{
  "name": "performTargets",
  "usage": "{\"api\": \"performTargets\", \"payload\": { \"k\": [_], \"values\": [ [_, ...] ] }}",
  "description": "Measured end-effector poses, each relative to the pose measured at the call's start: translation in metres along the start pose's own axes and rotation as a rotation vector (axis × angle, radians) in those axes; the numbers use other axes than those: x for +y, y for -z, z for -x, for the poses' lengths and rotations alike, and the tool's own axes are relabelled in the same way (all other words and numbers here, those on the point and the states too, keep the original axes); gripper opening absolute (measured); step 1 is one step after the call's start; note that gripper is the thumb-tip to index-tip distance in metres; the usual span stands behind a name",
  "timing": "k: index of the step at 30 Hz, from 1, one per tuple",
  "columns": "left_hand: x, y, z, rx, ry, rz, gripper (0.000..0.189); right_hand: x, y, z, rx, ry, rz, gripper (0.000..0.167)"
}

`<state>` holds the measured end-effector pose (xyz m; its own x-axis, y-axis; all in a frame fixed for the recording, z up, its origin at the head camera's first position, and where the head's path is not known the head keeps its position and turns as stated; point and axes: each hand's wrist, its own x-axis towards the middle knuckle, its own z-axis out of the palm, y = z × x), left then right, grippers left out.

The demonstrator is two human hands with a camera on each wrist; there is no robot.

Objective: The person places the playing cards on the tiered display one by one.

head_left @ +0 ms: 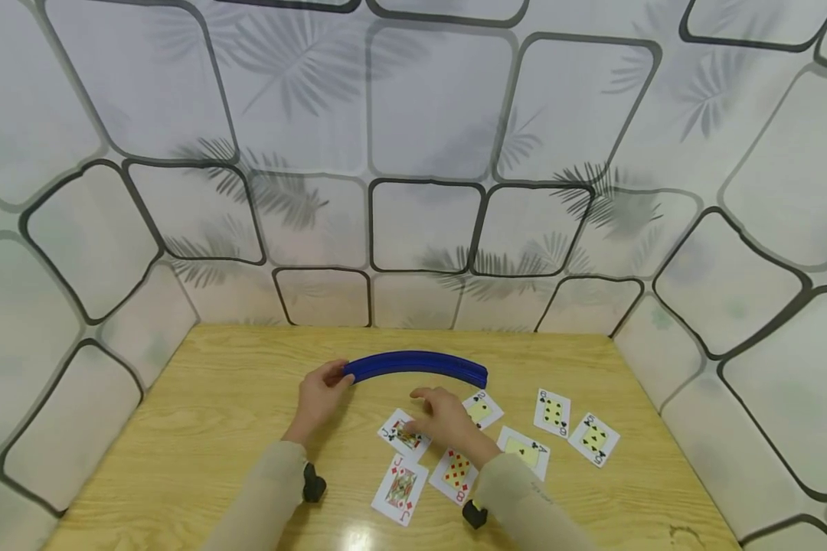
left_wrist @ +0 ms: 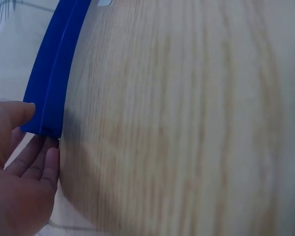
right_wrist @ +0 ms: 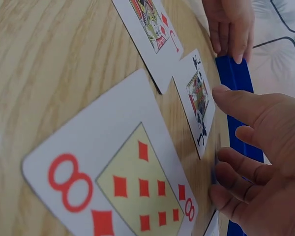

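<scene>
Seven playing cards could be counted on the wooden surface (head_left: 248, 398), besides one blue curved rack (head_left: 413, 363) lying nearer its far edge. Two were jacks, one of clubs (head_left: 400, 439) and one of diamonds (head_left: 400, 491); two were eights, one of diamonds (head_left: 455, 476) and one black (head_left: 552, 412). A two (head_left: 479, 411), an ace (head_left: 524, 451) and another black card (head_left: 594, 439) made up the rest, the last lying closest to the surface's right edge.

The right wrist view showed most of the red eight's face, which the right arm partly covered in the head view; the left wrist view showed the rack's end close up, with only a sliver of card.

The left hand (head_left: 320, 392) pinched the rack's left end between thumb and fingers. The right hand (head_left: 448, 419), loosely bent with thumb apart, held nothing by the jack of clubs; whether it touched that card could not be told.
</scene>
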<state>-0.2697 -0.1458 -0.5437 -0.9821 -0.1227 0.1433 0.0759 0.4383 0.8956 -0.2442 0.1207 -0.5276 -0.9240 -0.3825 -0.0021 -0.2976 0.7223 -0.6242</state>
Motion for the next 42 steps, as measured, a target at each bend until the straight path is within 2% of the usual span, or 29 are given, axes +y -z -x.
{"api": "performTargets", "payload": {
  "k": [5,9,16,24,34,42],
  "values": [
    [-0.001,0.0,0.0,0.004,0.017,0.004,0.036,-0.002,-0.003,-0.002,-0.003,0.009,0.037,0.062],
    [-0.001,0.001,0.0,-0.007,0.044,0.01,0.036,-0.003,-0.004,-0.002,-0.038,0.004,0.061,0.066],
    [-0.003,0.001,0.0,-0.024,0.069,-0.003,0.037,-0.006,-0.005,-0.002,-0.102,0.044,0.161,0.071],
    [-0.004,0.001,-0.001,-0.031,0.076,-0.007,0.035,-0.01,-0.001,-0.003,-0.174,0.06,0.2,0.062],
    [-0.008,0.001,-0.003,-0.016,0.067,-0.012,0.034,-0.012,0.0,-0.004,-0.182,0.043,0.218,0.061],
    [-0.009,0.0,-0.005,-0.03,0.073,-0.001,0.036,-0.012,-0.001,-0.006,-0.164,0.04,0.2,0.055]
  ]
}}
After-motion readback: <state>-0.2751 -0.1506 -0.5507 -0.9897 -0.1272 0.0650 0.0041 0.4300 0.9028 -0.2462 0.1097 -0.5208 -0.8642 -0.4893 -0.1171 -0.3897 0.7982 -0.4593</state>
